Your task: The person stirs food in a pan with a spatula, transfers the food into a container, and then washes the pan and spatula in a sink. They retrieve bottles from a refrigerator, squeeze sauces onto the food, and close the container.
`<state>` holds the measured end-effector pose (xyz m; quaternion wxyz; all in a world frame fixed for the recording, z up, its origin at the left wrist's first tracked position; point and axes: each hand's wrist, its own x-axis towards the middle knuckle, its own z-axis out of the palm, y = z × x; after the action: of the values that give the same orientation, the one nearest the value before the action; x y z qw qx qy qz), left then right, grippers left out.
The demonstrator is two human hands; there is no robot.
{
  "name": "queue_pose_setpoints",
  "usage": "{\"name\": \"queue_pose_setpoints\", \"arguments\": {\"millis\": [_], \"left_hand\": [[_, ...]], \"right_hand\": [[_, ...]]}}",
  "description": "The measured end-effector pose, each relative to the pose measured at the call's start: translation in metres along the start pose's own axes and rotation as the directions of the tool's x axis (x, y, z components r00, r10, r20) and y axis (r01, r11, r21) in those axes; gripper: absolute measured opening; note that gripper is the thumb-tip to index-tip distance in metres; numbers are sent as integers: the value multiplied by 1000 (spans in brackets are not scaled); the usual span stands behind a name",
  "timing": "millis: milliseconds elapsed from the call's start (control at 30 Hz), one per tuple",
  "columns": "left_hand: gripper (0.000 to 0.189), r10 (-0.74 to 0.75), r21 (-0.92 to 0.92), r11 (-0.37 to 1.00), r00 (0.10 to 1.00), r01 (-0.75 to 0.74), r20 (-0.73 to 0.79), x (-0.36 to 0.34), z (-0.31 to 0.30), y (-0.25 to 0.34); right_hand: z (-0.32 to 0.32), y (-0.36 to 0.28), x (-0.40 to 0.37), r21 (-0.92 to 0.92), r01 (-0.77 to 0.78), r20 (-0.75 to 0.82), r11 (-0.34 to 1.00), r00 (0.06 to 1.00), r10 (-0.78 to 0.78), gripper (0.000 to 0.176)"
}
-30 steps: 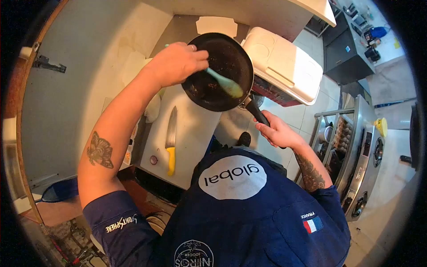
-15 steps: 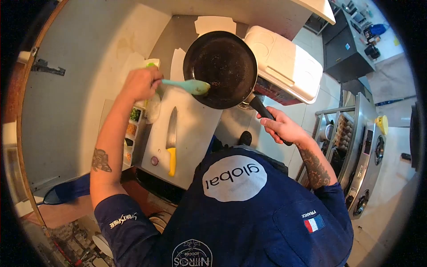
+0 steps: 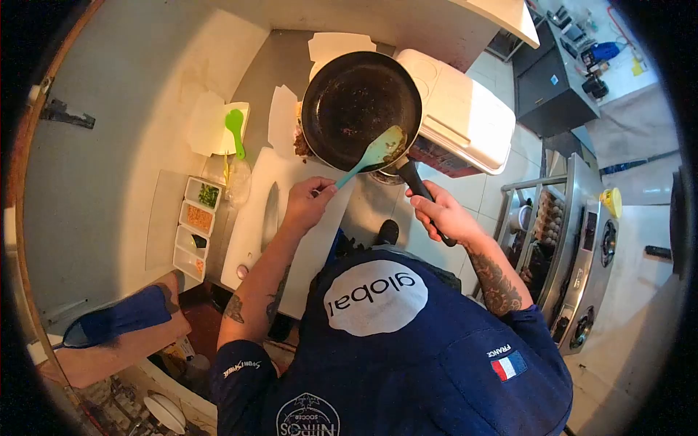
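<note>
My left hand [image 3: 307, 203] is closed round the handle of a teal spatula [image 3: 376, 152]. The spatula's head rests inside a black frying pan [image 3: 356, 105], low on its right side by the handle, with bits of food on it. My right hand [image 3: 440, 211] grips the pan's black handle and holds the pan tilted above an open white carton [image 3: 282, 120]. Some browned food [image 3: 302, 145] shows at the pan's left edge; the pan hides the rest of the carton. Below lies a white cutting board [image 3: 251, 207] with a knife [image 3: 270, 211] partly behind my left forearm.
A tray of chopped ingredients [image 3: 198, 218] stands left of the board, with a green spoon [image 3: 235, 131] on a white carton above it. A white-lidded cooler [image 3: 465, 109] is right of the pan. Farther right are a stove [image 3: 582, 291] and eggs [image 3: 550, 218].
My left hand has moved right and down, bringing the spatula from the pan's left side to its lower right. The food at the pan's left edge and the green spoon have come into view.
</note>
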<state>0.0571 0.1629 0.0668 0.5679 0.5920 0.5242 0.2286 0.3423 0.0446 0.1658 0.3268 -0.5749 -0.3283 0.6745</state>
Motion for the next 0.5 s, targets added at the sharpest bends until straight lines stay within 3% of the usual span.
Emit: {"name": "queue_pose_setpoints", "arguments": {"millis": [200, 300, 333, 433, 500], "left_hand": [[16, 4, -44, 999, 998, -7, -59, 7, -15, 18], [14, 67, 42, 997, 988, -62, -138, 7, -40, 28], [14, 56, -61, 996, 985, -66, -161, 11, -50, 21], [13, 24, -138, 988, 961, -64, -275, 9, -71, 17], [13, 28, -41, 998, 937, -45, -349, 7, -79, 7]], "right_hand": [[-3, 2, 1, 38, 19, -35, 999, 999, -18, 27], [-11, 6, 0, 27, 53, -61, 998, 997, -51, 27], [-13, 4, 0, 32, 67, -70, 997, 995, -65, 27], [-23, 7, 2, 72, 94, -106, 993, 991, -86, 28], [-26, 3, 1, 84, 110, -139, 990, 986, -97, 28]]}}
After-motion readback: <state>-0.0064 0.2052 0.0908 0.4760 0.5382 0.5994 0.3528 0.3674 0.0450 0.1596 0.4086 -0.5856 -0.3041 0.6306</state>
